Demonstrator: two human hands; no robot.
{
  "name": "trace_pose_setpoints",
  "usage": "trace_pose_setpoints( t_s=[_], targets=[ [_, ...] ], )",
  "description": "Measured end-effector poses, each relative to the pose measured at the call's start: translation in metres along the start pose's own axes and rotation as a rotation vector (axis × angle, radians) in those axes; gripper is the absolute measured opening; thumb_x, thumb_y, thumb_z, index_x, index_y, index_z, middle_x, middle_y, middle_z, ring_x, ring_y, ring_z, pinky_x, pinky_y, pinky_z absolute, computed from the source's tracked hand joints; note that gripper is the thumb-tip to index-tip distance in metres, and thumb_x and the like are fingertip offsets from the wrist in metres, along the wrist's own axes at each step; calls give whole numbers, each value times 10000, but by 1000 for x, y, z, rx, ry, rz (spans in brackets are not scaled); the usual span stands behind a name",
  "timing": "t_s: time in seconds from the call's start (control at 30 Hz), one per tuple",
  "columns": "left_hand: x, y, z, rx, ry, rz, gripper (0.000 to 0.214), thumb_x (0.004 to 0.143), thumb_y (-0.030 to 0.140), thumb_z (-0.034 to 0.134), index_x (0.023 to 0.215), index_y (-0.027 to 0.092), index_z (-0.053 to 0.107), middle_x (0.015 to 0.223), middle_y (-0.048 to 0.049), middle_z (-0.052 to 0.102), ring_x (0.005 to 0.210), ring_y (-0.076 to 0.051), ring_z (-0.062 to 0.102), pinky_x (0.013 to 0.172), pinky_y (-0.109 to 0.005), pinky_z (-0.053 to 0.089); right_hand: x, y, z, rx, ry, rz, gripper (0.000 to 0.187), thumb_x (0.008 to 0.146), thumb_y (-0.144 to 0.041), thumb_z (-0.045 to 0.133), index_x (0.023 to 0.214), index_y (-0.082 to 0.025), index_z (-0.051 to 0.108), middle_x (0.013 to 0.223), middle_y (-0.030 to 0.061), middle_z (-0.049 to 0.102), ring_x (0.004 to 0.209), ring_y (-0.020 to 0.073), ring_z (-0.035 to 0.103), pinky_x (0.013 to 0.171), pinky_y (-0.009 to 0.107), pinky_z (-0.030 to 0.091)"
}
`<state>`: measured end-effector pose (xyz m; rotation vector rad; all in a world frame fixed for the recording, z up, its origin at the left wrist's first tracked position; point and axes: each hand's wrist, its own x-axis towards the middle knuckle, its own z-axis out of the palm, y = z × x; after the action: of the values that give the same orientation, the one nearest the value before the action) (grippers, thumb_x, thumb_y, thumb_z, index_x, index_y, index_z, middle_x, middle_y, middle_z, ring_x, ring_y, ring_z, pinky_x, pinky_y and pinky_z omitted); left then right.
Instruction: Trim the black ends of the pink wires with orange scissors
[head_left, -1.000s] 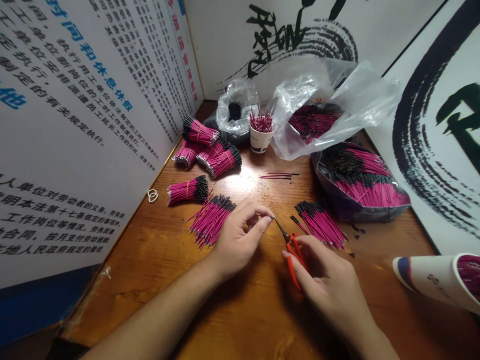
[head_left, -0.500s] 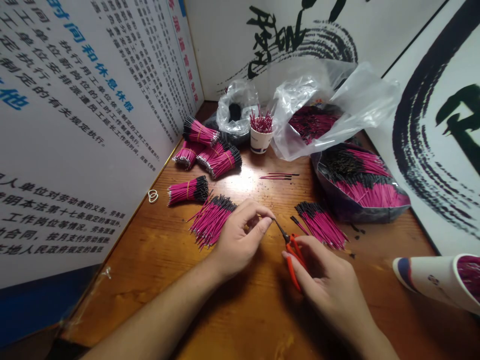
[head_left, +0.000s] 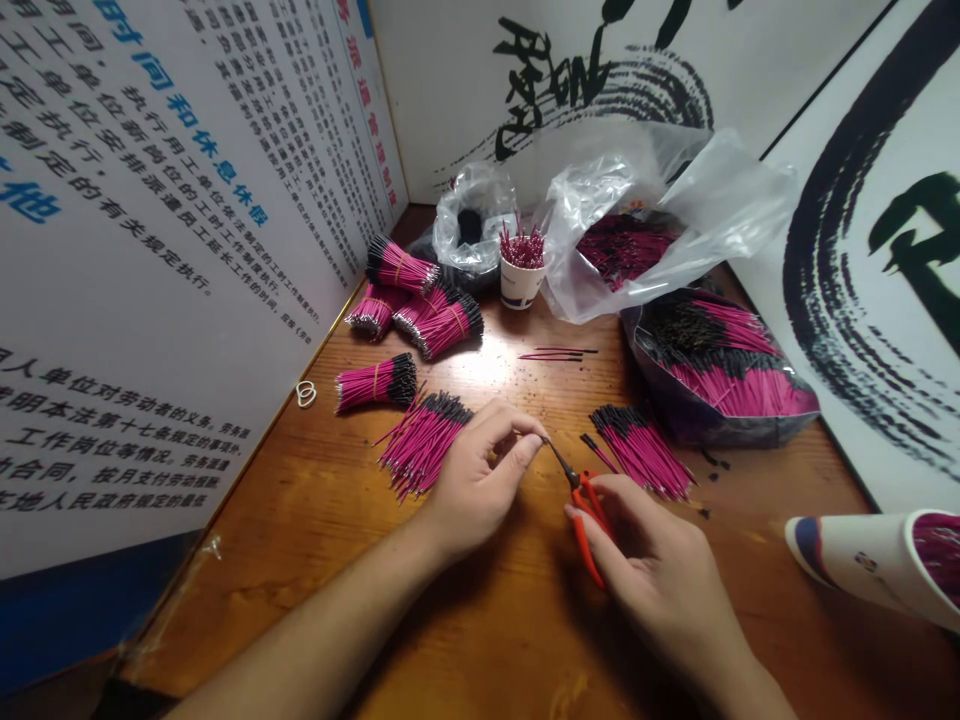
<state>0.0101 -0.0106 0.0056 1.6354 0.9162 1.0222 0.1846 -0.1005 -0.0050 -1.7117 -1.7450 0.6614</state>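
Wire bundles (head_left: 424, 442) around orange-handled snips (head_left: 587, 522)

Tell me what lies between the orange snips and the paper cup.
Head view: a few loose pink wires lie on the wooden table.

Glare whitens the wooden tabletop (head_left: 480, 365), and edge distortion bends the wall panel (head_left: 172, 200).

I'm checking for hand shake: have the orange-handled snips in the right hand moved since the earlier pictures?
No, not noticeably: the orange-handled snips in the right hand sit about where they did against the loose pink wires beside them.
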Motion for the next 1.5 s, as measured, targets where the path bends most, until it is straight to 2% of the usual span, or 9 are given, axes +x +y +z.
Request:
trace_pose_setpoints(
  t_s=[1.5],
  targets=[
    [-1, 0, 0, -20, -25, 0, 144, 941, 167, 505, 854, 152, 618, 846, -23, 585, 841, -147, 541, 783, -258, 411, 0, -2, 1, 12, 19, -4, 148, 919, -340, 550, 972, -218, 614, 785, 18, 711, 651, 162, 666, 605, 230, 511]
  ],
)
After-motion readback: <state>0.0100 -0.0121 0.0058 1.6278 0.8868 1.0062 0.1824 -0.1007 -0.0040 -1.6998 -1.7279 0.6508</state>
